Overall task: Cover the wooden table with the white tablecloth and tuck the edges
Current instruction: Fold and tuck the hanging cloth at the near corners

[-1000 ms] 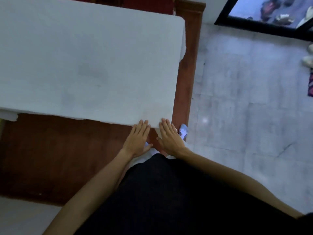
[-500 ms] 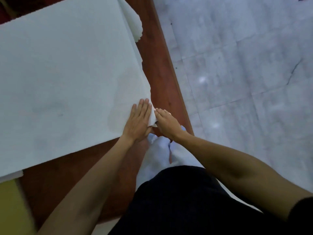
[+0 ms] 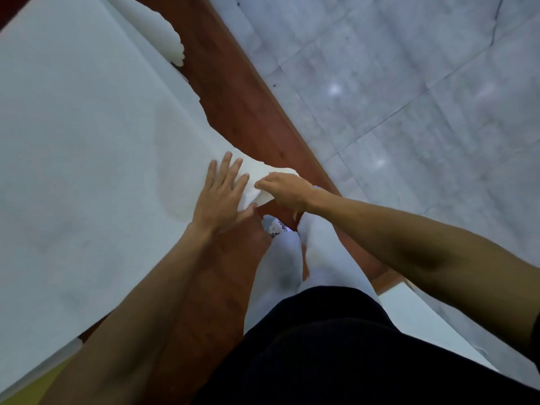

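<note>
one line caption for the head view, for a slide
Left hand presses the tablecloth flat while the right hand pinches its corner on the table.

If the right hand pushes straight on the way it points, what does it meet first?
Probably the left hand, lying flat on the tablecloth just ahead of the right hand.
</note>
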### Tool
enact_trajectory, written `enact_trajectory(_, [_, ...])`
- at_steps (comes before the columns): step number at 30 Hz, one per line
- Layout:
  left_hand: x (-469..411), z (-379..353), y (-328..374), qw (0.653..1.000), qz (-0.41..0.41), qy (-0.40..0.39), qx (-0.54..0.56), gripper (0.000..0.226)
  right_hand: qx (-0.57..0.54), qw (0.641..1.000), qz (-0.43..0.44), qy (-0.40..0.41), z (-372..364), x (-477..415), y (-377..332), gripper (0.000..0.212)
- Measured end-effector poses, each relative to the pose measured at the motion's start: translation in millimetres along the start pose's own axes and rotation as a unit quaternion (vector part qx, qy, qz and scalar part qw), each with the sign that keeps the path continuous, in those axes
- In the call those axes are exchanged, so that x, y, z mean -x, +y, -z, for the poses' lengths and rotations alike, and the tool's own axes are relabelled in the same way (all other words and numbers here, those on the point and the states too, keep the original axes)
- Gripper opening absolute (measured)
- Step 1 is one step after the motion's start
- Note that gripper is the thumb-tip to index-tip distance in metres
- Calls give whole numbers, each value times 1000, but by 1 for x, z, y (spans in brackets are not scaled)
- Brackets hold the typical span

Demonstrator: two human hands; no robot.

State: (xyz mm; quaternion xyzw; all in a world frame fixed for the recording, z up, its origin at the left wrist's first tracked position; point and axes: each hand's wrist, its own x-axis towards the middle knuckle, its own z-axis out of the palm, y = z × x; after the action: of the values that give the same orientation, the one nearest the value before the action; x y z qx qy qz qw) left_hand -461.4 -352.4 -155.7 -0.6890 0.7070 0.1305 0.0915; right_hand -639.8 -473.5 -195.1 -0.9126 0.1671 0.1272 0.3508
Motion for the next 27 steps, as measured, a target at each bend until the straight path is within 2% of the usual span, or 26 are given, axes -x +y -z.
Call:
enact_trajectory(5, [1, -10, 2, 997, -7, 71, 17, 54, 0, 998, -38, 40, -6, 0, 1, 24])
enact_trajectory(8, [1, -12, 3, 996, -1, 83, 19, 53, -7, 994, -62, 87, -17, -2, 4, 31])
enact_trajectory(10, [2, -16, 2, 995, -1, 95, 25, 54, -3, 991, -69, 112, -25, -5, 5, 27])
enact_trajectory(16, [2, -20, 0, 994, 1, 104, 18, 63, -8, 990, -25, 140, -31, -3, 19, 9])
enact_trajectory(19, [3, -24, 0, 995, 5, 104, 9, 66, -2, 992, 3, 128, -29, 1, 24, 16])
enact_trajectory(23, [2, -22, 1, 995, 4, 102, 6, 67, 29, 996, -2, 81, -36, 6, 35, 38])
enact_trajectory(27, [3, -21, 0, 993, -11, 117, 13, 58, 21, 997, -19, 79, -39, 12, 25, 47])
